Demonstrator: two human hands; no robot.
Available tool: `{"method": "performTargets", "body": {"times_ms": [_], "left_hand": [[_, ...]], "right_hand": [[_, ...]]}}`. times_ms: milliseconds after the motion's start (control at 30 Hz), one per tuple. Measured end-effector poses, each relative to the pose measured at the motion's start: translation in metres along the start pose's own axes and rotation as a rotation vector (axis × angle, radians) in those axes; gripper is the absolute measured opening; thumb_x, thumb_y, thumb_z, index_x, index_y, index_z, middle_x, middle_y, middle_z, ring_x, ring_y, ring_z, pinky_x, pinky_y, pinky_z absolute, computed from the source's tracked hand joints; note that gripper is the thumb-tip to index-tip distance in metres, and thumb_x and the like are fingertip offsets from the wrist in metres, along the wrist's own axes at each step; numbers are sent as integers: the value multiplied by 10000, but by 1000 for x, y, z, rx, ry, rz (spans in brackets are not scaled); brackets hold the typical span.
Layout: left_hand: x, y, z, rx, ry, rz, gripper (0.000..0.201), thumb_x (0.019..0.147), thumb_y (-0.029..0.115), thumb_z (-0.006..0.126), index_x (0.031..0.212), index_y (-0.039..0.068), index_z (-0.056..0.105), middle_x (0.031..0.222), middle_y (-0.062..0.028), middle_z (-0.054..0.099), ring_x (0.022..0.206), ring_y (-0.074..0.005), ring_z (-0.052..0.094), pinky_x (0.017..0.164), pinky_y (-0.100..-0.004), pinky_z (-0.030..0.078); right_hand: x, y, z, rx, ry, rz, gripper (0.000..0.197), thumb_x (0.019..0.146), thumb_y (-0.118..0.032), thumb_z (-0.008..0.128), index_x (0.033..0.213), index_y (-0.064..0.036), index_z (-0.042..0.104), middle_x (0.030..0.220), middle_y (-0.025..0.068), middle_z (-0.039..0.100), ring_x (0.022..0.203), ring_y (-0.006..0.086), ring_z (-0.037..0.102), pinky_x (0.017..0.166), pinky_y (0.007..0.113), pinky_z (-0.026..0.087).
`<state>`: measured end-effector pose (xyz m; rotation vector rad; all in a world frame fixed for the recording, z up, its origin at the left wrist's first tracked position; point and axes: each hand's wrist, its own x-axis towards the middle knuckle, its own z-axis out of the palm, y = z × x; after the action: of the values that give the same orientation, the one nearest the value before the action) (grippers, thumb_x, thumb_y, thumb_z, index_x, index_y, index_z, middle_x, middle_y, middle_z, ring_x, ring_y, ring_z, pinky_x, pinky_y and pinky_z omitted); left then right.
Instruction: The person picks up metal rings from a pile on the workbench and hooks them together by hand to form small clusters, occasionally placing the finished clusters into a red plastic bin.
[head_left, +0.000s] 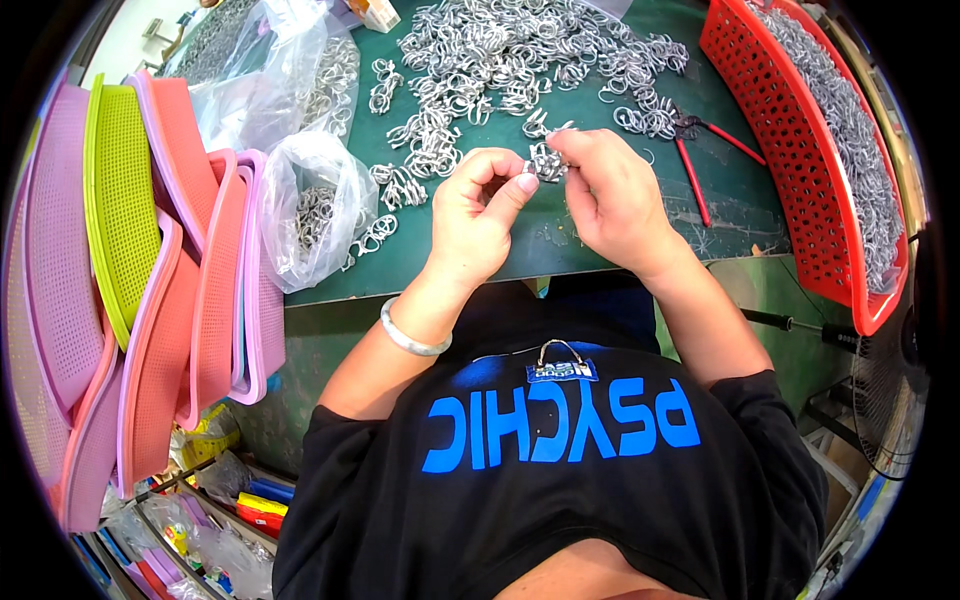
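Just above the near edge of the green table (515,255), my two hands meet over a small cluster of silver metal rings (547,163). My left hand (473,218) pinches the cluster's left side between thumb and forefinger. My right hand (618,200) has its fingers closed on the right side, where the fingertips partly hide the rings. Beyond my hands lies a large heap of similar silver rings (490,62), linked or tangled in clumps. Right of the heap, a pair of red-handled pliers (691,165) rests with its handles spread.
A red perforated basket (790,150) full of metal pieces stands at the right. On the left are a clear plastic bag (345,215) holding rings, a larger bag (245,105) behind it, and stacked purple, pink and green baskets (128,200). A fan (885,400) stands low at right.
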<state>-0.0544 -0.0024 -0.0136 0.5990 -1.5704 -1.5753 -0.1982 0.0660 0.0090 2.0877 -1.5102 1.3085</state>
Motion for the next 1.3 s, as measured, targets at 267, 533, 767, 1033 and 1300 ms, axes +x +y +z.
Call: {"method": "performTargets", "body": {"times_ms": [267, 533, 767, 1033, 1300], "left_hand": [[-1, -6, 0, 51, 8, 60, 62, 789, 29, 611, 821, -1, 567, 815, -20, 539, 700, -64, 487, 621, -201, 408], [-1, -3, -6, 213, -94, 256, 84, 785, -9, 605, 865, 3, 586, 929, -54, 557, 791, -88, 515, 690, -203, 425], [-2, -3, -4, 134, -114, 269, 104, 764, -22, 615, 863, 6, 597, 940, -73, 565, 808, -101, 529, 690, -212, 436], [1, 5, -9, 265, -215, 453, 118, 735, -42, 623, 844, 1, 607, 914, -87, 566, 743, -115, 525, 641, -207, 426], [-7, 7, -8, 98, -231, 101, 60, 762, -7, 617, 820, 4, 603, 712, -19, 564, 636, -81, 511, 580, -211, 422]], "right_hand": [[-6, -7, 1, 377, 31, 383, 360, 717, 105, 496, 1049, -33, 498, 711, 18, 481, 579, 78, 456, 521, 209, 398], [-6, -4, -4, 540, -18, 528, 349, 719, 101, 497, 1046, -21, 491, 706, -4, 470, 586, 49, 434, 512, 190, 372], [-7, 0, -5, 609, -64, 592, 338, 732, 84, 489, 1055, -14, 482, 717, -10, 476, 598, 38, 431, 517, 182, 366], [3, 5, -17, 1077, -171, 994, 324, 724, 64, 494, 1043, 15, 464, 738, -1, 494, 633, 37, 460, 543, 169, 373], [3, 3, -16, 1004, -163, 891, 323, 720, 66, 492, 1038, 20, 461, 737, -11, 483, 644, 27, 449, 561, 163, 366]]}}
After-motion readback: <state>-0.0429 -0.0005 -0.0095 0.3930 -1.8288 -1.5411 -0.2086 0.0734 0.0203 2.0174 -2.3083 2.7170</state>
